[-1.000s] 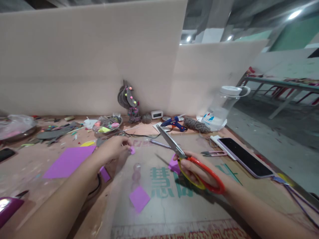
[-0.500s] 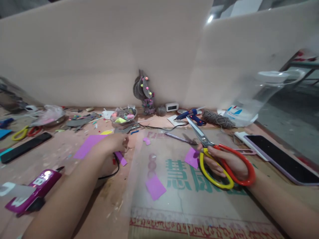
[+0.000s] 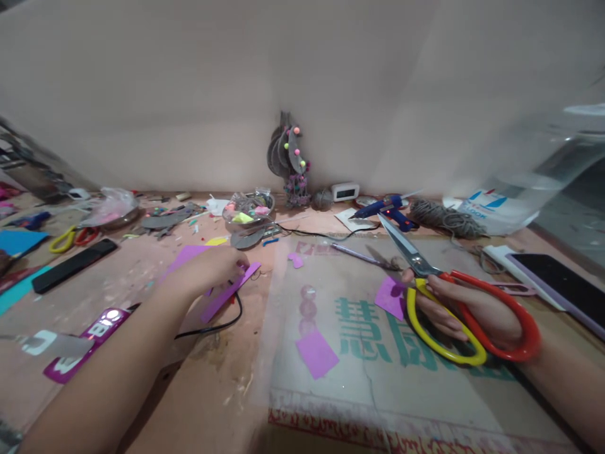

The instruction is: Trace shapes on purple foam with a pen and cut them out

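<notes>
My right hand (image 3: pixel 466 309) holds a pair of scissors (image 3: pixel 454 296) with one red and one yellow handle; the blades point up and to the left. A small purple foam piece (image 3: pixel 390 296) lies just left of that hand. My left hand (image 3: pixel 212 268) reaches out over a large purple foam sheet (image 3: pixel 222 284) and pinches its edge, lifting it a little. Another purple square (image 3: pixel 316 353) lies on the cardboard mat (image 3: pixel 378 378) near me, and a tiny purple heart (image 3: pixel 296 259) lies farther back.
Back of the table: a bowl of foam scraps (image 3: pixel 248 211), a grey decorated ornament (image 3: pixel 288 157), a blue glue gun (image 3: pixel 385 211), twine (image 3: pixel 444 217), a small clock (image 3: pixel 345 191). A phone (image 3: pixel 558 284) lies right. A black remote (image 3: pixel 73 265), second scissors (image 3: pixel 70 238) and purple device (image 3: pixel 85 343) lie left.
My view has swung left and down. My left hand has dropped the tiny purple piece and moved left onto the large purple sheet. My right hand with the scissors has lowered toward the mat.
</notes>
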The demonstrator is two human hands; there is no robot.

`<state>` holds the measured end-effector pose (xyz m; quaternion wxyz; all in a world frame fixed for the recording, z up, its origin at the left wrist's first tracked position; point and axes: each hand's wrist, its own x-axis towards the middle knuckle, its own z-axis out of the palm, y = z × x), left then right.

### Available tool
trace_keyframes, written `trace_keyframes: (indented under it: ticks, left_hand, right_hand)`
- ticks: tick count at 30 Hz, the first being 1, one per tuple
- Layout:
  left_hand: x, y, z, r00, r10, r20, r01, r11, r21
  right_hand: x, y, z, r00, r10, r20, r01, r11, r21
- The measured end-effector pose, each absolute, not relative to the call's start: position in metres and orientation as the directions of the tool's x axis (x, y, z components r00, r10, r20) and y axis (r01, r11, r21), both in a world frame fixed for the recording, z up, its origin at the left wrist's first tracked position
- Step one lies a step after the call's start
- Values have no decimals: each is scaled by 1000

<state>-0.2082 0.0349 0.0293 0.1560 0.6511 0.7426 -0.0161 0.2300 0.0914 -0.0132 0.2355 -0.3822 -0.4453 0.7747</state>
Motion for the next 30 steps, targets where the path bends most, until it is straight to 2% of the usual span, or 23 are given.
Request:
trace_keyframes:
  ticks: [5,14,21,30]
  left_hand:
    - [-210,40,27,-57,955,-292,980,109,165]
    - [-203,45,27,-92,955,-282,982,134,135]
    - [-197,48,29,-94,969,-230,986,123,112]
    - [-194,44,39,-74,985,-156,994,85,70]
  right_hand:
    - [228,89,-12,-608,704,-367,-118,-537,-835]
    - [224,87,-7,-577,733,-361,-51,-474,-879]
    - [221,84,-3,-577,745,-333,-12,-416,-909]
    - [217,79,5,-618,729,-294,-67,-422,-904]
